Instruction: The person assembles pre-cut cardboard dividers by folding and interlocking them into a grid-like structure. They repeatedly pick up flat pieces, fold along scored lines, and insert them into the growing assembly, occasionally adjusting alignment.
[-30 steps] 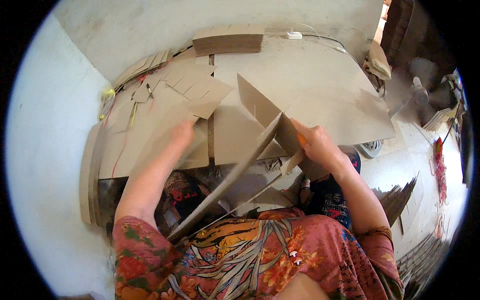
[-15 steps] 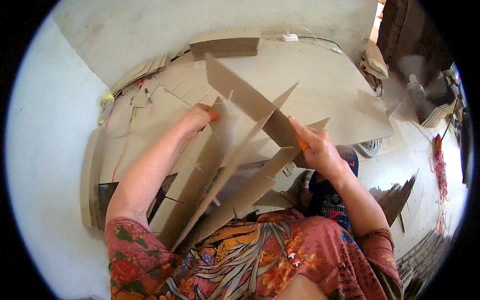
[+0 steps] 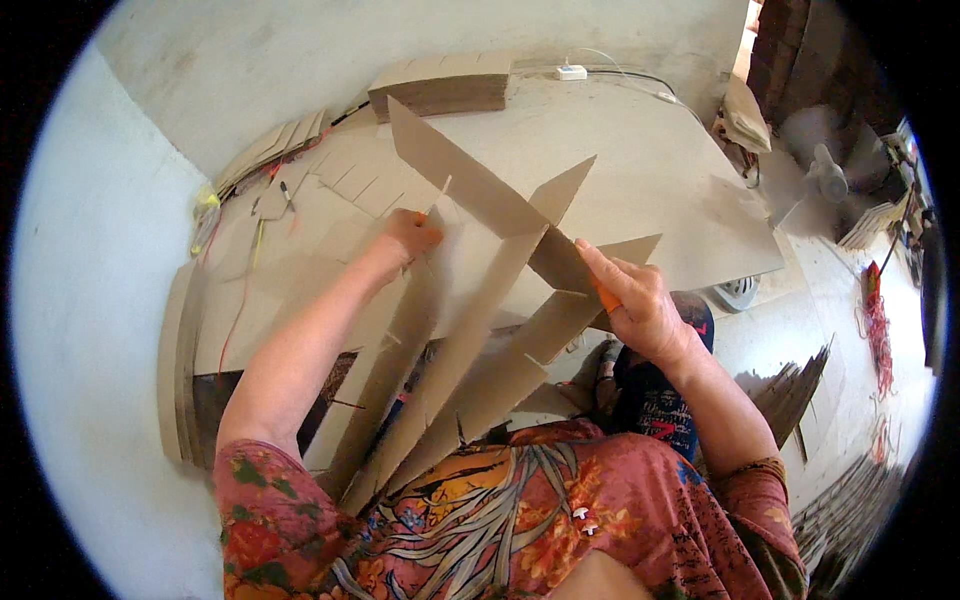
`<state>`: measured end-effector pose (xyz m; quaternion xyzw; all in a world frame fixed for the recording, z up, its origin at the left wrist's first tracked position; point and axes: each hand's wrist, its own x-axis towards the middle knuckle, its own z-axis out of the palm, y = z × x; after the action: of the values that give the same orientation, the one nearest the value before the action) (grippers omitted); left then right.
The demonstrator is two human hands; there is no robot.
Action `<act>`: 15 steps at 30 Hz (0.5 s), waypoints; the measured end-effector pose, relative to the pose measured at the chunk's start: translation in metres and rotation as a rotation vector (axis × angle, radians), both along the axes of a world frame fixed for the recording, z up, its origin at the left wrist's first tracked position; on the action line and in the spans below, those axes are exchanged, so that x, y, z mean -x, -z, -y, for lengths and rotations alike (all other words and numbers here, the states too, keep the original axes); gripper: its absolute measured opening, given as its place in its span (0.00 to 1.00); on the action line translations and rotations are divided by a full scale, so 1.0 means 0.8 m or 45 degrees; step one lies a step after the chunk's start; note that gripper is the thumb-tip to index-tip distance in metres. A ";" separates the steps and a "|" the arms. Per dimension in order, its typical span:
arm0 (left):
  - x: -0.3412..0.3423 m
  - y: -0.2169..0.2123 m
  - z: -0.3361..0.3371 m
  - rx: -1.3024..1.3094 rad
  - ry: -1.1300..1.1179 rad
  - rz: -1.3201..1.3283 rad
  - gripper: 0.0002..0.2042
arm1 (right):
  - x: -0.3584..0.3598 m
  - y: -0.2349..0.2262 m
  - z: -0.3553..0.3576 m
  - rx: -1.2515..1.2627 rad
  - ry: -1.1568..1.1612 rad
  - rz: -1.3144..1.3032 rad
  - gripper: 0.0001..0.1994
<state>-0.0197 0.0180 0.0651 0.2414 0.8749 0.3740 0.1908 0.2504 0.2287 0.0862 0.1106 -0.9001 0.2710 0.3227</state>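
Your hands are apart, each clamped on cardboard. Your left hand (image 3: 412, 236), a bit left of center frame, pinches the far end of a long strip (image 3: 388, 365). Your right hand (image 3: 635, 302), right of center, grips the cross board (image 3: 470, 185), which slants through mid-frame over the surface (image 3: 680, 190). You've got a cardboard stack (image 3: 440, 88) sitting top center too.
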 end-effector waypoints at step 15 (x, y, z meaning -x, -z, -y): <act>-0.060 -0.077 -0.045 -0.127 0.163 0.157 0.08 | 0.020 0.011 -0.021 0.170 0.080 0.477 0.22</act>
<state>0.0280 0.0542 0.1268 0.2824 0.8247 0.4182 0.2556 0.2347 0.2456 0.0770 0.0084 -0.9274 0.3358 0.1644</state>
